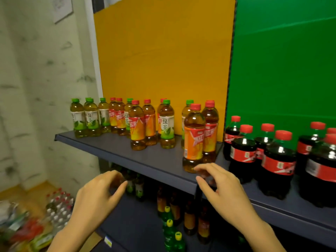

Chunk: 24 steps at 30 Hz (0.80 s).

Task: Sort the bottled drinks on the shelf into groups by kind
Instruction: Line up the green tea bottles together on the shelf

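While hands (98,193) hover empty, cola bottles (278,160) right

A yellow panel (163,57) stood beside a green panel (283,60). A paper (61,8) hung on the marbled wall (40,88). Water bottles (59,206) and blurred packets (23,231) lay on the floor (27,195).

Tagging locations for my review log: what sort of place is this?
Probably a shop or mock shop aisle: a dark shelf stocked with tea bottles and cola bottles, with shrink-wrapped water bottles on the floor.
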Each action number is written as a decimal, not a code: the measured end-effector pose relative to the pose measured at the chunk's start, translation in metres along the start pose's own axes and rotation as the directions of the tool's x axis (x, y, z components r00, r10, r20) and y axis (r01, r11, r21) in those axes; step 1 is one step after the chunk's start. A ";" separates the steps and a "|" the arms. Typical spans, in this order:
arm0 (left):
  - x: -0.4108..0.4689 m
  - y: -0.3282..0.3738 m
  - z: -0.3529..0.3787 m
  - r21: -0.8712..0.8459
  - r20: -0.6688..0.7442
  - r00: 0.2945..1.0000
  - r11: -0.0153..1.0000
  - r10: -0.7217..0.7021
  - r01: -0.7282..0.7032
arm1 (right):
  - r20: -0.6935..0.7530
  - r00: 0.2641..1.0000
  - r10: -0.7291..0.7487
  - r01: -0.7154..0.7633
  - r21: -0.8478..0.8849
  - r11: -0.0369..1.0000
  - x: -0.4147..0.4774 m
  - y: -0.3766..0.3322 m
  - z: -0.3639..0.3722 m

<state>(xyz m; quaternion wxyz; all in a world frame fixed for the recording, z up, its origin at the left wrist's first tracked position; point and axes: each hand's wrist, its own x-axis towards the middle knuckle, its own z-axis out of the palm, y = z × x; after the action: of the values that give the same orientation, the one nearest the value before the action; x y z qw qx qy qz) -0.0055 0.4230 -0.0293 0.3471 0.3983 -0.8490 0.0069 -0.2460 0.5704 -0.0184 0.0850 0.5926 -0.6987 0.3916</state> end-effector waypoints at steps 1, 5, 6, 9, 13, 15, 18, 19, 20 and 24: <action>0.008 -0.009 -0.001 0.010 -0.006 1.000 1.000 0.019 -0.019 | 0.007 1.000 -0.003 0.003 -0.002 1.000 0.009 -0.005 0.009; 0.047 -0.039 0.007 -0.044 0.008 0.999 0.998 0.048 -0.048 | 0.051 0.999 -0.006 0.006 -0.003 1.000 0.046 -0.017 0.043; 0.058 -0.045 0.012 -0.092 0.010 0.999 0.995 0.040 -0.039 | 0.057 0.998 -0.004 0.003 0.008 1.000 0.055 -0.019 0.052; 0.095 -0.055 0.029 -0.262 0.007 0.998 0.964 0.057 -0.053 | 0.029 0.999 0.016 -0.017 0.020 1.000 0.084 -0.021 0.080; 0.146 -0.055 0.058 -0.416 0.009 0.992 0.902 0.127 -0.112 | -0.041 0.994 0.100 -0.098 0.056 0.994 0.125 -0.016 0.112; 0.171 -0.051 0.073 -0.485 0.014 0.989 0.866 0.147 -0.122 | -0.094 0.982 0.165 -0.158 0.073 0.985 0.146 -0.012 0.122; 0.203 -0.041 0.099 -0.586 0.028 0.982 0.800 0.185 -0.134 | -0.196 0.945 0.263 -0.245 0.110 0.963 0.175 -0.005 0.131; 0.213 -0.038 0.108 -0.619 0.041 0.980 0.775 0.197 -0.130 | -0.237 0.927 0.291 -0.266 0.132 0.955 0.184 -0.002 0.134; 0.223 -0.034 0.117 -0.655 0.050 0.977 0.745 0.206 -0.123 | -0.279 0.907 0.316 -0.283 0.151 0.947 0.191 0.000 0.136; 0.254 -0.017 0.149 -0.737 0.050 0.976 0.668 0.212 -0.107 | -0.434 0.812 0.390 -0.339 0.192 0.921 0.216 0.013 0.142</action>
<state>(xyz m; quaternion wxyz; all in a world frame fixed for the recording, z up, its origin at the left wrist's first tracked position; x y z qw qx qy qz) -0.1931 0.1973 0.0041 0.4183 0.1508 -0.8337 -0.3274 -0.2697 0.3137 0.0051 0.1412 0.3404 -0.7365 0.5672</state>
